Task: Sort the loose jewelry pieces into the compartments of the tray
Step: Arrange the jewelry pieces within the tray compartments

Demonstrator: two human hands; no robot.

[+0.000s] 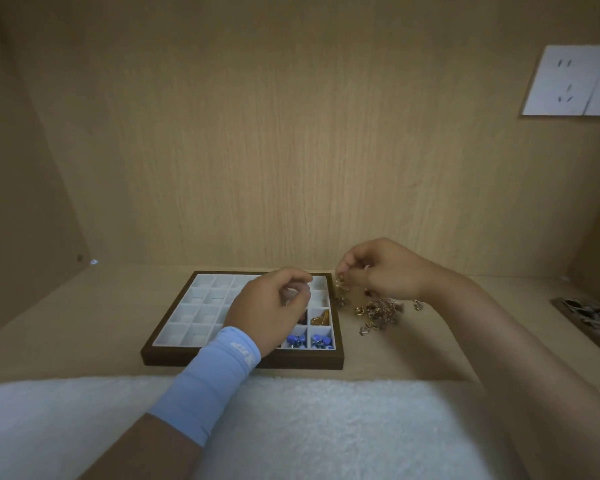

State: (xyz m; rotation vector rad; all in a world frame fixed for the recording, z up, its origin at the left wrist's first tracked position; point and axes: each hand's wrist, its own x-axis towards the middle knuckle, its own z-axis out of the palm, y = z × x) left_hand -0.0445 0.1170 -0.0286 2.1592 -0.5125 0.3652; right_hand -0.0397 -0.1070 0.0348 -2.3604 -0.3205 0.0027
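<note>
Loose gold metal jewelry pieces (381, 311) lie right of the dark-framed white tray (243, 360). Right hand (385, 268) pinches 1 gold piece (340, 283); left hand (267, 306) curled, grip indeterminate.

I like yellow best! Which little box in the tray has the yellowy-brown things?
The compartment in the tray's right-hand column, second from the near edge; the corner one next to it holds blue beads instead.

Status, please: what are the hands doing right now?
Right hand pinches a gold piece by the pile. Left hand curled over the tray, grip unclear. Nothing in the way.
</note>
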